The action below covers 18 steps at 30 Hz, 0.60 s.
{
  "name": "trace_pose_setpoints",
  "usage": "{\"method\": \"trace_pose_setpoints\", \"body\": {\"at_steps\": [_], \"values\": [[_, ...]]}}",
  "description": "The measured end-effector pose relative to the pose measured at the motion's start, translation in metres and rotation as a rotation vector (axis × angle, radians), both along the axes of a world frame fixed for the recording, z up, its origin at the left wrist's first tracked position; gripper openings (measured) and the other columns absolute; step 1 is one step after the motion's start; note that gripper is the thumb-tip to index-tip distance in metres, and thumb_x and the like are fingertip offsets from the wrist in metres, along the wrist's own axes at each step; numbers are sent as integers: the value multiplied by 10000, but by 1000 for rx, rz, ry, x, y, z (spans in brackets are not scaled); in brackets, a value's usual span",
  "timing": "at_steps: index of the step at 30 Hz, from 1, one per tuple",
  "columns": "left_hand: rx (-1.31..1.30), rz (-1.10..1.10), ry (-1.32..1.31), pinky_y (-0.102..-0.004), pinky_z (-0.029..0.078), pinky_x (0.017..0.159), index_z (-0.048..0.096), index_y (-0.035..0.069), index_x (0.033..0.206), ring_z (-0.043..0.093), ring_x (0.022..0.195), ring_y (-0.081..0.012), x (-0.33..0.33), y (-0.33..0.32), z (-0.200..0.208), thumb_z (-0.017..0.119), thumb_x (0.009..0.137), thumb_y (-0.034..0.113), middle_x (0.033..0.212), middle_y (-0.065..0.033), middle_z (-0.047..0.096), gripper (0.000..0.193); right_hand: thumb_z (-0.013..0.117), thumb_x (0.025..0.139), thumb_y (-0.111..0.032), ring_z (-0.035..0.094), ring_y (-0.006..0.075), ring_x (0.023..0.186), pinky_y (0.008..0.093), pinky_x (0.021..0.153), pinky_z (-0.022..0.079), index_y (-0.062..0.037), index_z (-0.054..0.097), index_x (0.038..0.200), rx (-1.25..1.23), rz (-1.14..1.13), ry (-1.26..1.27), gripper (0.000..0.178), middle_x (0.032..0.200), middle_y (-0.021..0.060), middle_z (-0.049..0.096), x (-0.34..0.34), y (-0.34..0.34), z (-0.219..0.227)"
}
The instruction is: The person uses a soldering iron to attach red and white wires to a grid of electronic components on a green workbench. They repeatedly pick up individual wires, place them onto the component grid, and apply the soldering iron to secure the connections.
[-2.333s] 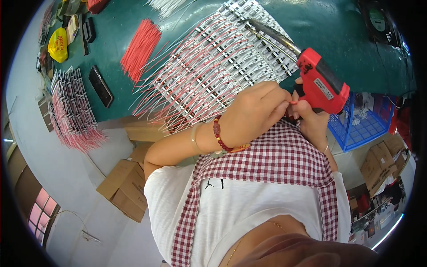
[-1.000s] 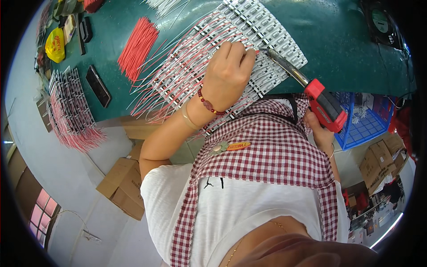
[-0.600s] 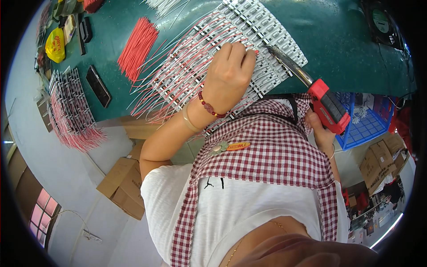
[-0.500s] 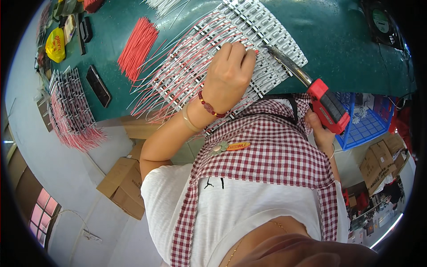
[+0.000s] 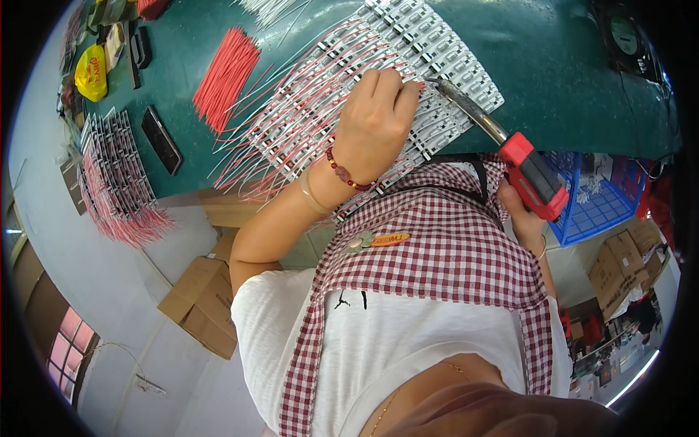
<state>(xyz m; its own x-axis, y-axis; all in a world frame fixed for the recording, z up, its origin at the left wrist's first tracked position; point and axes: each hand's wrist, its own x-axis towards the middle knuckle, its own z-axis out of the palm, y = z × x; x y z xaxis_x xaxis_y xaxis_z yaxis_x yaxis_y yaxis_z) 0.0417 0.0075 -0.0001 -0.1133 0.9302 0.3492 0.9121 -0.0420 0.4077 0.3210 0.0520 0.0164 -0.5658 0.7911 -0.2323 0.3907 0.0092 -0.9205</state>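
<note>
Rows of silvery-white metal parts form a panel (image 5: 444, 54) on the green table, with red and white wires (image 5: 291, 109) fanning out from its left side. Over the panel, my left hand (image 5: 375, 109) is closed in a pinch. A bit of red, apparently a red wire, shows at its fingertips, which are mostly hidden. My right hand (image 5: 515, 204) is closed round a red and black soldering gun (image 5: 535, 175), its fingers partly hidden behind the handle. The gun's bent metal tip reaches the panel just right of my left fingertips.
On the table (image 5: 553, 80) lie a bundle of red wires (image 5: 226, 76), white wires (image 5: 273, 11) and a phone (image 5: 162, 140). A second stack of wired panels (image 5: 116, 171) overhangs the left edge. A blue plastic basket (image 5: 593, 211) stands below the right edge, near cardboard boxes (image 5: 619, 266).
The soldering gun has shifted slightly to the left, its tip now nearer my left fingertips. My left hand has stayed almost still.
</note>
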Motion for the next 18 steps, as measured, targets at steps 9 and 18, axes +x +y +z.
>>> {"method": "trace_pose_setpoints", "body": {"at_steps": [9, 18], "values": [[-10, -1, 40, -332, 431, 606, 650, 27, 895, 495, 694, -222, -1, 1, 1, 628, 699, -16, 746, -68, 465, 202, 551, 917, -85, 471, 123, 583, 265, 557, 399, 63, 456, 1225, -61, -35, 33, 354, 694, 57, 517, 17, -4, -9], [51, -26, -18, -336, 394, 603, 637, 34, 857, 482, 672, -223, 6, -2, 1, 643, 722, 16, 722, -65, 443, 136, 674, 834, -36, 589, 128, 841, 280, 749, 485, 5, 626, 1033, -196, -96, 45, 209, 928, 40, 628, 18, -9, 0]]}}
